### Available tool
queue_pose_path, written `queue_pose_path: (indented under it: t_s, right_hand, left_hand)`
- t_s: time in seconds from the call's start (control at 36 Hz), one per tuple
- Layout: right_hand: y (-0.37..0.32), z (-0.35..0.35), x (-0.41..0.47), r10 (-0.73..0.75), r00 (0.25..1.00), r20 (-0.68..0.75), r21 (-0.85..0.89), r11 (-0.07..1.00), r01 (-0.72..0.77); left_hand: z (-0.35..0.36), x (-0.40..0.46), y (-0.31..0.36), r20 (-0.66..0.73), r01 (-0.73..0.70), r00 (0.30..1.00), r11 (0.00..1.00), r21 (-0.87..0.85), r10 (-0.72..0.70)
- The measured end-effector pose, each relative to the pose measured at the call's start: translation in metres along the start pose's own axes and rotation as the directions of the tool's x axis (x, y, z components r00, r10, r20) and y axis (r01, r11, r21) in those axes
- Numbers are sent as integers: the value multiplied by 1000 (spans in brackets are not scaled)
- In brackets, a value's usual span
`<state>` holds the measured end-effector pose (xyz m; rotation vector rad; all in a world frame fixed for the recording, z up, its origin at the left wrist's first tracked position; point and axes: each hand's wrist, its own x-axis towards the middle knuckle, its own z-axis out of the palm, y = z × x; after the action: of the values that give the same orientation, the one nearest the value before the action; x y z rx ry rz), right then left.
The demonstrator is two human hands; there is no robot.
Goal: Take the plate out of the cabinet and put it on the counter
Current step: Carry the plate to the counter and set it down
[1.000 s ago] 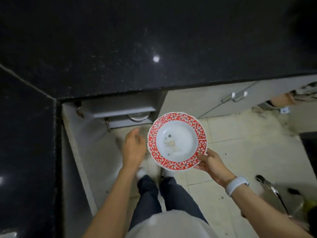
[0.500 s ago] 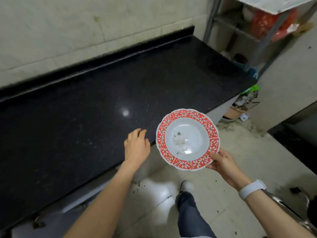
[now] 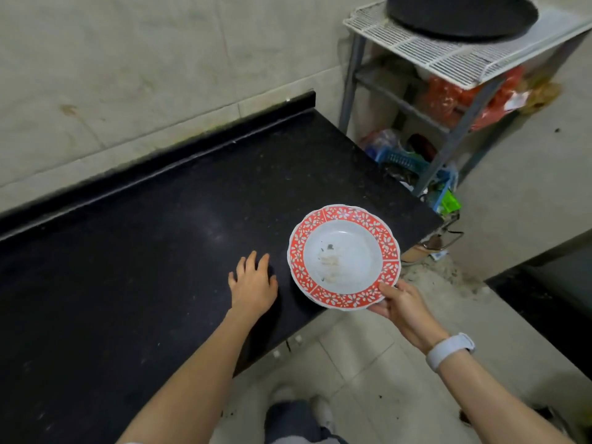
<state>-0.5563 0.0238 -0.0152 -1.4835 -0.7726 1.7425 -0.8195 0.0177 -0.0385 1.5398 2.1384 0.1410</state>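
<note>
Since 0.5 s ago: plate [image 3: 344, 256] has moved from beyond the table's front edge to over the black table [image 3: 144, 251], near its front right corner. Left hand [image 3: 253, 283] has also advanced from the table edge to well onto the top.

Plate: white well, red rim with white flower pattern, scalloped edge. Small dark and pale specks in the well. Held roughly level, slightly tilted toward the camera. Whether its base touches the table cannot be told from this view.

Right hand [image 3: 398, 304]: closed on the plate's near right rim, thumb on top of the red band, fingers underneath. White wristband [image 3: 450, 350] on that wrist.

Left hand: empty, fingers loosely spread, palm down, lying on or just above the table, just left of the plate and not touching it.

Table: dark speckled stone, low black upstand along the tiled wall [image 3: 160, 59] behind.

Right of table: grey metal rack [image 3: 448, 149], white wire shelf on top carrying a round black pan [image 3: 461, 14]; red bags and a blue basket on the lower levels.

Light tiled floor [image 3: 368, 363] below.
</note>
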Motion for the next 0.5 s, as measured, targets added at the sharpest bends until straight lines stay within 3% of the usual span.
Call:
queue_pose_path:
  t_s: [0.28, 0.5]
  right_hand:
    - [-70, 8, 104, 9, 1000, -4, 92, 996, -9]
    - [-131, 28, 196, 40, 999, 27, 59, 997, -42]
  left_hand:
    - [-16, 119, 38, 11, 16, 1000, 1000, 18, -16]
    - [-24, 211, 62, 39, 43, 998, 999, 15, -44]
